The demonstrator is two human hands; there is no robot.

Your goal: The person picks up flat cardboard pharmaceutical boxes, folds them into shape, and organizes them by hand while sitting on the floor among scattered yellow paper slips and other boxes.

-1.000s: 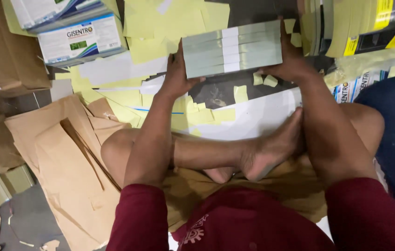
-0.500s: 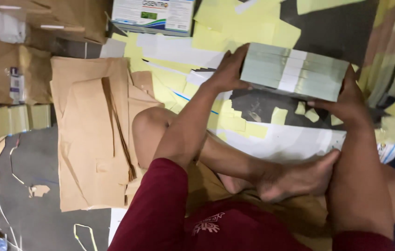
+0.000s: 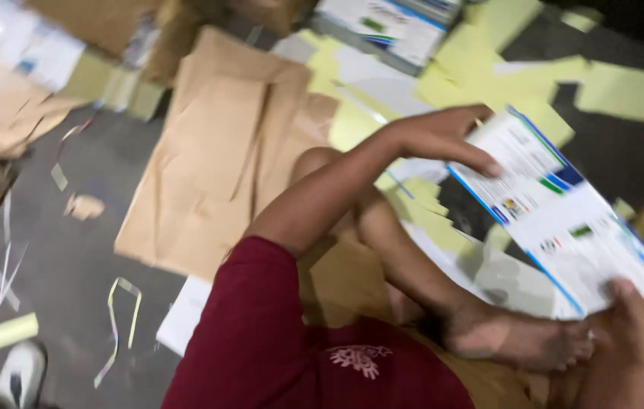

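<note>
Both hands clamp a white, blue-edged printed packet (image 3: 557, 212) at right: left hand (image 3: 443, 136) on top, right hand (image 3: 629, 326) below.

Dim indoor pic, lots of motion blur.
Brightest on white printed packet (image 3: 561, 216) & yellow paper scraps (image 3: 481, 76) at top right; small glare on pale sheets (image 3: 23, 49) top left. Dark grey floor (image 3: 64, 265) at bottom left. Soft shadows under arm. Smeared edges, esp. corners; print too fuzzy to read.
</note>
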